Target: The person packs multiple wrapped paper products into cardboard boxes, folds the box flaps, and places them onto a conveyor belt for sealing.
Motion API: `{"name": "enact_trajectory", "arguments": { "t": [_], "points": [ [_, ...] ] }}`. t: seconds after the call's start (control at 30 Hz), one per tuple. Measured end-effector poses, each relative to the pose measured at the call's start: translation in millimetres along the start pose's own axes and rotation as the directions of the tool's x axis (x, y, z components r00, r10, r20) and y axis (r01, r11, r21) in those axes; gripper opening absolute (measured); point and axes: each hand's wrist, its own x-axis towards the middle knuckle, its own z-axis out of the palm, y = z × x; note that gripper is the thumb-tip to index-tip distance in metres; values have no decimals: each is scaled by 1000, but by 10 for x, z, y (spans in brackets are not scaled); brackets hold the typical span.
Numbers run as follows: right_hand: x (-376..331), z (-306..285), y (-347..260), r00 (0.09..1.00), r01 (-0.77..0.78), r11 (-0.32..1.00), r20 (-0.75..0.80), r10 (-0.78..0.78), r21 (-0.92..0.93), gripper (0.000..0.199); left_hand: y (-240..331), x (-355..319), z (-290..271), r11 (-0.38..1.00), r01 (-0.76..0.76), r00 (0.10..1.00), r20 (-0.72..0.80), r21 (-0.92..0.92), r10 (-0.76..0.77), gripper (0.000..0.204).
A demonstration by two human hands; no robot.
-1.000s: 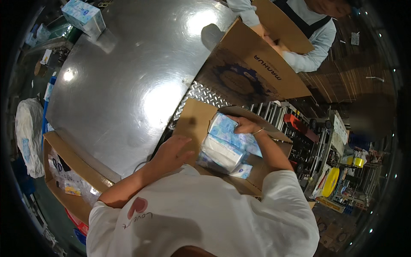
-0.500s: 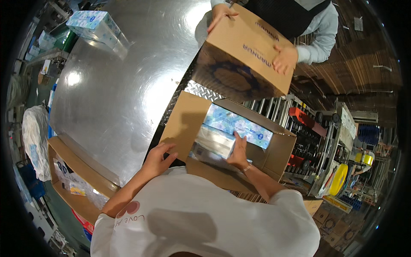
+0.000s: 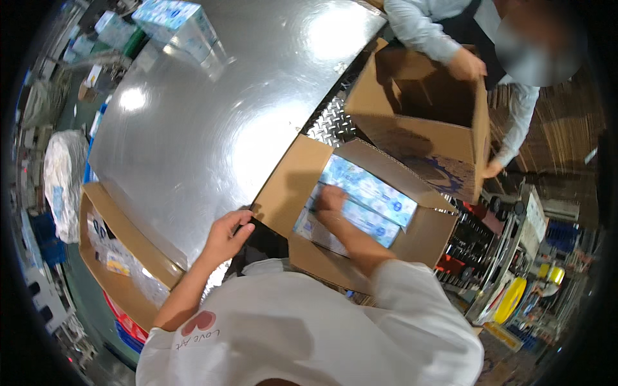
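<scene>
Blue-patterned packs (image 3: 368, 186) lie beneath the right hand (image 3: 331, 201), whose grip I cannot tell.

We had tissue packs (image 3: 370, 183) in the carton (image 3: 426, 235) before us, the table (image 3: 193, 128) to its left, a co-worker's carton (image 3: 412, 132) beyond it, another tissue stack (image 3: 172, 22) on the table's far end, a box (image 3: 138, 239) at our left.

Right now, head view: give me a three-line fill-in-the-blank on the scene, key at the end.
The left hand is outside the near box; the right hand is ____ it.
The packs in it are mainly white and light ____.
The co-worker holds a second box, its top ____, not closed.
Missing words: inside; blue; open.
</scene>
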Motion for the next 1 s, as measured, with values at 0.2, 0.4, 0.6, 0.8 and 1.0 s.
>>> {"name": "enact_trajectory", "arguments": {
  "t": [0.2, 0.4, 0.6, 0.8, 1.0],
  "points": [
    [-363, -511, 0, 920, 363, 932, -149, -362, -24, 40, -420, -567, -835, 944, 231, 867, -489, 236, -90, 28],
    [-360, -128, 1011, 996, 23, 996, 85, -16, -84, 91, -2142, -1725, -2306, 882, 437, 241, -968, 178, 76, 32],
    [-235, -555, 638, 909, 409, 847, -68, -412, 338, 40, -3496, -2219, -1887, 430, 597, 389, -225, -677, -893, 36],
    [-933, -487, -89, 690, 428, 704, 299, -659, 567, 35, -3719, -2046, -1442, 599, 772, 386, -594, -211, -706, 33],
    [-757, -1896, -1171, 567, 697, 536, 92, -819, 477, 36, -3854, -2015, -1331, 689, 719, 387, -773, -88, -503, 31]
  ]
}}
